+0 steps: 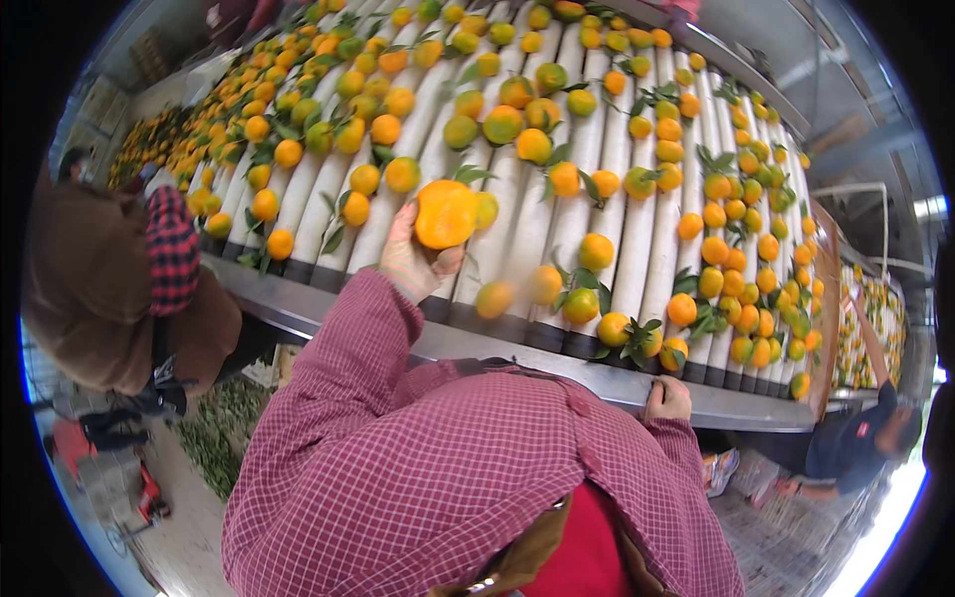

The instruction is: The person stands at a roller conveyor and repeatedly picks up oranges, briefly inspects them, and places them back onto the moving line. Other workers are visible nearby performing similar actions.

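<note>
My left hand holds a large orange mandarin above the white rollers of a roller conveyor. Fingers and thumb are around its lower side, and a green leaf shows at its top. Partly behind that fruit is a yellow-green mandarin. My right hand is curled over the conveyor's near metal rail, with its fingertips hidden. Just beyond it on the rollers lies an orange mandarin with leaves. Loose mandarins, orange to green, are spread over the rollers, many with leaves.
At the left stands a person in a brown garment with checked sleeves. Another person in dark blue is at the right, beside a second fruit-covered conveyor. A brown board borders the rollers' right end. Leaves litter the floor.
</note>
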### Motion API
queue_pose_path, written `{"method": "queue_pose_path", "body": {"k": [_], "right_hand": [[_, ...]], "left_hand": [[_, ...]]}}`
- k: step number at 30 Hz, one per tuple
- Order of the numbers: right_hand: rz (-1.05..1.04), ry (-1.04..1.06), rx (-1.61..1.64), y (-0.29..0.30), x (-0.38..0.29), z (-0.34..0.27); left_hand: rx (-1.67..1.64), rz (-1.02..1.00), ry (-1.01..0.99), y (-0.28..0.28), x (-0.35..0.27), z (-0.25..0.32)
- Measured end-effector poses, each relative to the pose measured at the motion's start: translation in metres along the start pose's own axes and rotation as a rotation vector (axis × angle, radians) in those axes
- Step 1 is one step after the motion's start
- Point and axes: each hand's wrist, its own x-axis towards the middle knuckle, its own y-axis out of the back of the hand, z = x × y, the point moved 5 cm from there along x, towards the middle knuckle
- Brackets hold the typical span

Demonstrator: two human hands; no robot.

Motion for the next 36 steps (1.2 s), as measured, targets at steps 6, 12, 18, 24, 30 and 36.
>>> {"method": "queue_pose_path", "body": {"k": [6, 12, 18, 24, 30, 36], "right_hand": [[0.006, -0.067, -0.011, -0.005, -0.001, -0.029], [-0.035, -0.25, 0.198, -0.027, 0.018, -0.089], [-0.208, 0.596, 0.01, -0.071, 0.045, -0.231], [-0.188, 0.792, -0.337, -0.1, 0.086, -0.234], [-0.096, -0.086, -0.366, -0.059, 0.193, -0.178], [-0.239, 0.759, -0.085, -0.107, 0.117, -0.307]], "left_hand": [[0.433, 0.179, -0.126, 0.064, 0.017, 0.026], [1.112, 0.092, -0.373, 0.108, 0.007, 0.049], [2.074, -0.181, -0.588, 0.121, -0.056, 0.038], [2.072, -0.218, -0.694, 0.146, -0.078, 0.05], [1.986, -0.142, -0.726, 0.167, -0.076, 0.072], [1.974, -0.077, -0.712, 0.185, -0.076, 0.094]]}}
